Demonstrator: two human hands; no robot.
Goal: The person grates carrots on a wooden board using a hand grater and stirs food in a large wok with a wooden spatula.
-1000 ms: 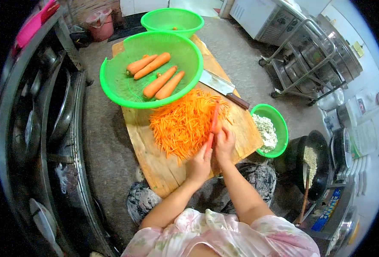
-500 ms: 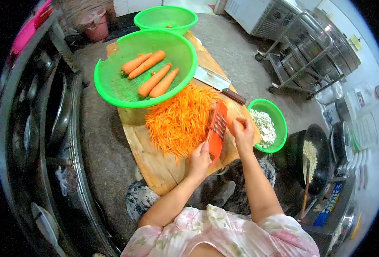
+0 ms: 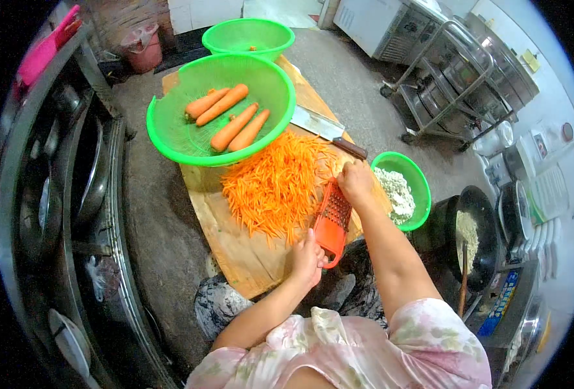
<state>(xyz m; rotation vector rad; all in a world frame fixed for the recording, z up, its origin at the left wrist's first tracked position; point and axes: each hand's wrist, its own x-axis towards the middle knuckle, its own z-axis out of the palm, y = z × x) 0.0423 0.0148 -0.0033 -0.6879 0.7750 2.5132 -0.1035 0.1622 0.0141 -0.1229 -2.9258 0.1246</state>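
Note:
My left hand is closed on the lower end of a red-orange grater, which is tilted over the front right of the wooden board. At the grater's upper end is my right hand, its fingers closed; what they hold, if anything, is hidden. A heap of shredded carrot lies left of the grater. Behind it a green basket holds several whole carrots. A cleaver with a brown handle rests right of this basket.
Another green basket stands at the back. Right of the board is a green bowl with white pieces. A wok holds pale food and a utensil. A metal cart is at upper right, dark shelving at left.
The grater was edge-on, then turned to show its face, and now tilts lower toward me. My right hand moved away from it, then back to its upper end.

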